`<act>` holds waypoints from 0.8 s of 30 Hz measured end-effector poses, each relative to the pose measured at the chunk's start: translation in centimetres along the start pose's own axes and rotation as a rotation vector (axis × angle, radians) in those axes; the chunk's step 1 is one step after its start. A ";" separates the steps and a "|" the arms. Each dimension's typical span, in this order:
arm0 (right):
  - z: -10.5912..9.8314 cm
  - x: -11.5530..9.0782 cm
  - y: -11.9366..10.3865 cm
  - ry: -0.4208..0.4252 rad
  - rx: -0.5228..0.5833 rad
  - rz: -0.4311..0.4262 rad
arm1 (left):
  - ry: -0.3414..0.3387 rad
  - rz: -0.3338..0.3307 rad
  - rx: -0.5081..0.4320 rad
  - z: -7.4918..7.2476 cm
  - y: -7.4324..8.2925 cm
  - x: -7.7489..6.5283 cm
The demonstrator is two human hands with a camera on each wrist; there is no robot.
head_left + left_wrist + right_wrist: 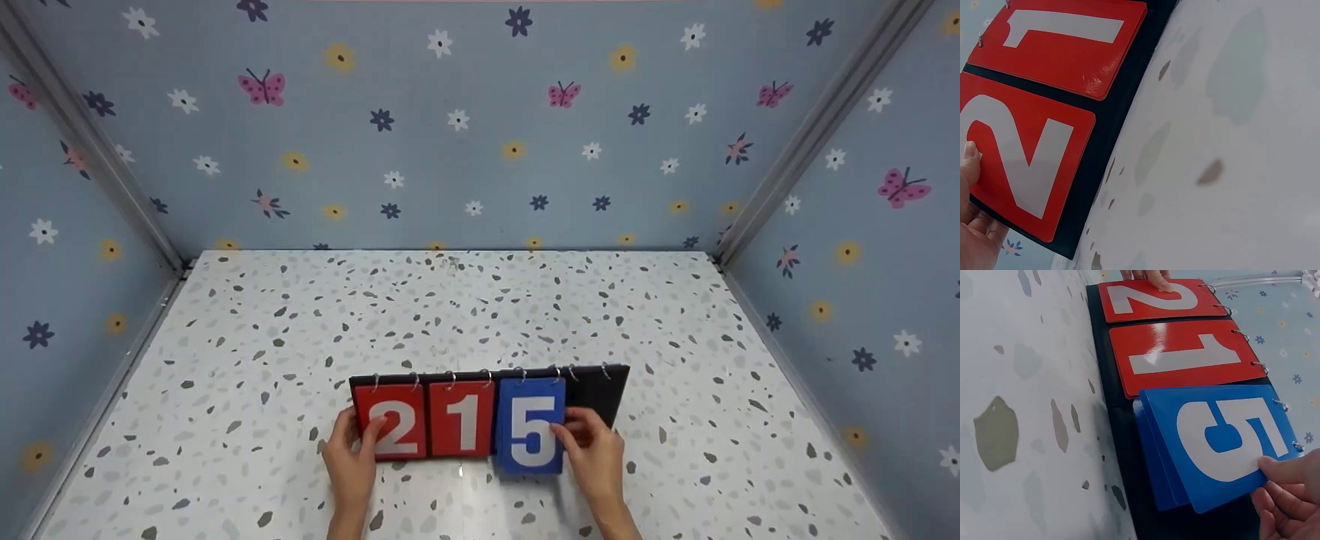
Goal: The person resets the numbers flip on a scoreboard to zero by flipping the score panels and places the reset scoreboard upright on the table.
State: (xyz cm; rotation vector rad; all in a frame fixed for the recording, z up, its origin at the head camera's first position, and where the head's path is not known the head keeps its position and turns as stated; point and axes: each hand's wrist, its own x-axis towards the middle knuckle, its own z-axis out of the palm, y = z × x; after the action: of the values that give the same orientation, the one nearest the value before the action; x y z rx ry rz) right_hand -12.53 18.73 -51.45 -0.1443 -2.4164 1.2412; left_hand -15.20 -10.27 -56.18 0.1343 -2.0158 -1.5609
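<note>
A white, stone-speckled counter spreads beneath both hands. Over it, a long black flip-score board runs crosswise from one grip to the other. The left hand holds the board's left end, thumb in front, fingers behind. The right hand has its grip clamped on a blue rectangular card with a white 5, thumb on the face, fingers behind the edge.

That card lies just left of the right grip, well apart from the left one, its long axis running down from the board's top edge. Smooth and slightly glossy, it tilts away from other blue cards behind it. Red cards reading 2 and 1 lie farther leftward; small silver metal rings sit above the grip.
</note>
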 end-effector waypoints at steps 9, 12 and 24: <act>-1.7 -0.3 -1.5 -0.114 -0.123 -0.158 | -0.006 -0.002 0.015 -0.4 2.6 -0.1; -2.4 -0.1 -1.5 -0.164 -0.002 -0.191 | -0.001 0.007 -0.007 -0.2 1.5 0.0; -4.5 0.4 -2.3 -0.379 0.515 -0.328 | 0.012 0.001 -0.033 0.2 -0.3 0.0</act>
State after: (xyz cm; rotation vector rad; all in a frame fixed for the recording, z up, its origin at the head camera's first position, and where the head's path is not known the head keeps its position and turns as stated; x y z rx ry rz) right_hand -10.88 20.87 -47.17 0.6611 -2.1865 1.7910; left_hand -15.32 -10.19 -56.46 0.1298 -1.9794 -1.5879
